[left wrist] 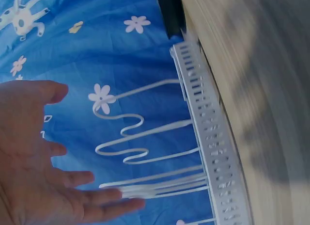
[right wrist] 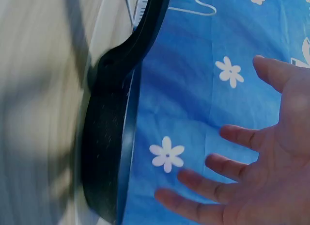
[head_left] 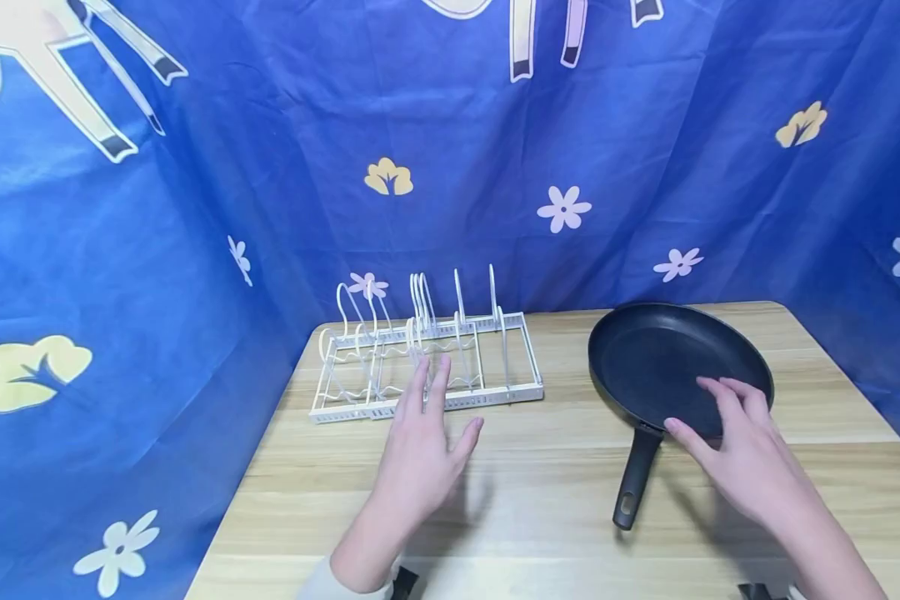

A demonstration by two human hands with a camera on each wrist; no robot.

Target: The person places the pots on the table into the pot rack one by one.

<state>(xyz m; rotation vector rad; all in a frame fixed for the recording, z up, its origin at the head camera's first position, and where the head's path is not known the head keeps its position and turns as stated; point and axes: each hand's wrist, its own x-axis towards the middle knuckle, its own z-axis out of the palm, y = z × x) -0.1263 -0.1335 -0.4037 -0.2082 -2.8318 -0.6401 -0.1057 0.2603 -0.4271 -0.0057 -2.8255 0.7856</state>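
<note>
A black frying pan [head_left: 667, 358] lies on the table at the right, its handle [head_left: 636, 479] pointing toward me. Over the pan's near right edge hovers my right hand [head_left: 750, 454], fingers spread, holding nothing; the right wrist view shows a gap between this hand [right wrist: 261, 171] and the pan [right wrist: 104, 157]. At the left stands a white wire rack [head_left: 427, 367] with several upright looped dividers. Just in front of the rack my left hand [head_left: 420, 458] is raised with fingers extended. In the left wrist view, its fingertips overlap some dividers [left wrist: 160, 186]; contact cannot be told.
The wooden table [head_left: 540, 500] carries the rack and pan. A blue cloth [head_left: 480, 167] printed with flowers and animal legs hangs behind and along both sides, close to the table's far edge.
</note>
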